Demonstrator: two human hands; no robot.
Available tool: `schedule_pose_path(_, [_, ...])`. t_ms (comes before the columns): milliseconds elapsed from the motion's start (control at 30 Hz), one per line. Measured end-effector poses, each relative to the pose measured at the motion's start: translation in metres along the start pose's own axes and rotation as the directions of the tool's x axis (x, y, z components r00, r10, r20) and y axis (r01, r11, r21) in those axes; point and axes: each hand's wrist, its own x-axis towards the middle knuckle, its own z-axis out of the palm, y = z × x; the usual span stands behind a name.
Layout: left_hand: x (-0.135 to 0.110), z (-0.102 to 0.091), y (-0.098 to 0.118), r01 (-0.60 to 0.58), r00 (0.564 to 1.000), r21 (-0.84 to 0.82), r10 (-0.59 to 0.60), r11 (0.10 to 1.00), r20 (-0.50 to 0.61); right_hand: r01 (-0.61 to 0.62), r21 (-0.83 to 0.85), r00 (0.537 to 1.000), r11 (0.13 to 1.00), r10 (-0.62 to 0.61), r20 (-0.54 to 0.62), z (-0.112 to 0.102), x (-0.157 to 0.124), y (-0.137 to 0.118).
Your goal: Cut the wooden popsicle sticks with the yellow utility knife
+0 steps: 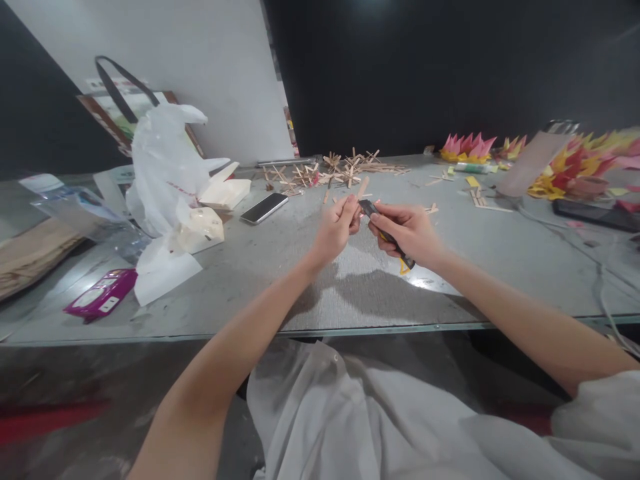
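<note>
Counted one left hand (pixel 339 225) and one right hand (pixel 414 232), with one wooden stick (pixel 363 187) in the former and one cutter knife (pixel 401 255) in the latter. Tallied also one table (pixel 255 287), one phone (pixel 265 208), one purple packet (pixel 101 293), one white plastic bag (pixel 163 157), one frosted container (pixel 535 163) and one dark flat device (pixel 595 213). Found many sticks in one heap (pixel 349 171), overlapped too closely for exact numbers, and at least three paper flowers (pixel 467 149), merged at the right past firm counting.

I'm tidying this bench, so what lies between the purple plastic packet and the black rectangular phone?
In the head view, a thin white sheet and some cream packaging lie between the packet and phone.
</note>
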Motion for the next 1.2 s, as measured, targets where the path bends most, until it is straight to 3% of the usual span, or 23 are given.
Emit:
schedule_pose_path(333, [-0.0004, 0.0007, -0.0027, 0.026, 0.999, -0.124, -0.021, 0.992, 0.042, -0.009, 0.005, 1.000, 1.000, 0.009, -0.008, -0.0002, 0.0014, 0.0008])
schedule_pose_path(533, [-0.0007, -0.0001, -0.0016, 0.083, 0.995, -0.144, -0.074, 0.986, 0.069, -0.027, 0.004, 1.000, 1.000, 0.027, -0.008, -0.0007, 0.0018, 0.0012])
schedule_pose_path(1200, [0.0005, -0.0007, 0.0018, 0.113, 0.989, -0.167, -0.095, 0.979, 0.114, -0.038, 0.006, 0.999, 0.999, 0.038, -0.010, -0.0033, 0.0026, 0.0059])
